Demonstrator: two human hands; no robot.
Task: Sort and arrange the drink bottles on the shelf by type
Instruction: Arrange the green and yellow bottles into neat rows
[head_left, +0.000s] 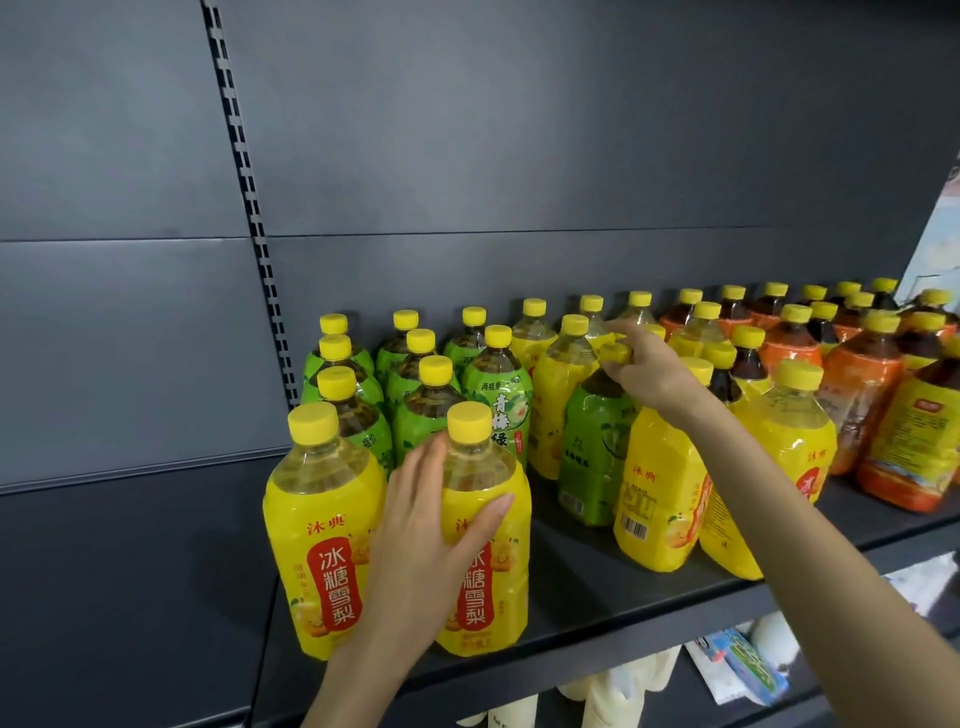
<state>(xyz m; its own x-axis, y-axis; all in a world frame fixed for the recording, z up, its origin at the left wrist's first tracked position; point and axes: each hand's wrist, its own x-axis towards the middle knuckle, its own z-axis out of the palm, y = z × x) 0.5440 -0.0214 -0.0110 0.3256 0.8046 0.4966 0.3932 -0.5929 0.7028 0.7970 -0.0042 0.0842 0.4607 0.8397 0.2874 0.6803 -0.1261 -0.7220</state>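
**Bottle of green plum tea (597, 447) pinched at cap**

It stood on the shelf (623, 587) among pear drinks, cap held by the right hand (644, 364). A front pear drink bottle (493, 582) was clasped by the left hand (421, 525). A straight lift clear of neighbouring caps was judged safest. Its cap was mostly hidden.

Dark grey shelf (597, 587) carries upright yellow-capped bottles: green (498, 410), yellow (319, 525), orange (860, 405).

On the shelf (597, 582), bottles (498, 410) stand in rows.
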